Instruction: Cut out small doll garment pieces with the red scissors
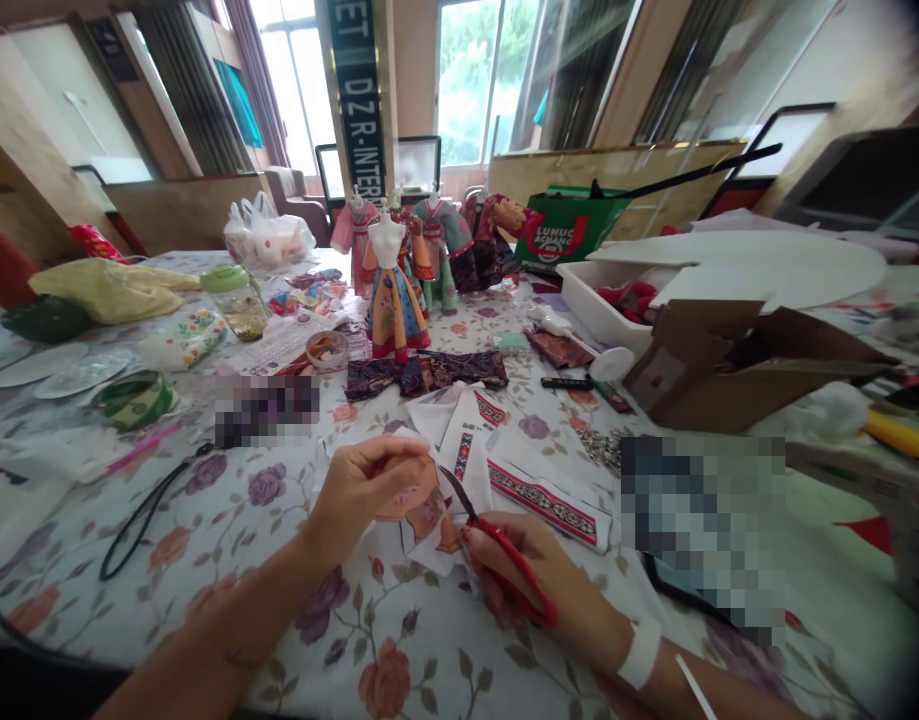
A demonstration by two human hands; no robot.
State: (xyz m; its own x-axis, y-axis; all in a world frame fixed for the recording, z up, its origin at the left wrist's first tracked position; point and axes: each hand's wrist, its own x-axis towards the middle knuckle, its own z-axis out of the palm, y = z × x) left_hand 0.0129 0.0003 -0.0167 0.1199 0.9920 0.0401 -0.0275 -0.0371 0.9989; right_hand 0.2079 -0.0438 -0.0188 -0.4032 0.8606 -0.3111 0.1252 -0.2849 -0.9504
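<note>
Head view. Floral tablecloth (399, 640) covers the work surface, with windows and a dark pillar sign (360, 100) behind it.

1. The left hand (358, 490) is closed in a pinch, thumb against fingertips, on the upper edge of a fabric piece (421, 515) printed in orange and white. The piece is held just above the cloth at centre foreground.
2. The right hand (534, 585) is curled around the red handles of the scissors (496, 545). A white band (639, 655) wraps this wrist.
3. The scissors' long axis runs diagonally: handles at lower right, dark blades pointing to upper left. The tip meets the right edge of the fabric piece. Blade opening cannot be determined.
4. A patterned trim strip (541, 500) lies flat just right of the blades.
5. A mannequin in a striped orange skirt (393, 290) stands upright at mid-table, well apart from both hands.
6. A cardboard box (736, 375) sits at right, flaps open.

Legible writing: the pillar sign reads vertically "DZR-INTER". A green bag (571, 230) at the far edge carries white lettering starting "LUHU"; the remainder is unclear.
</note>
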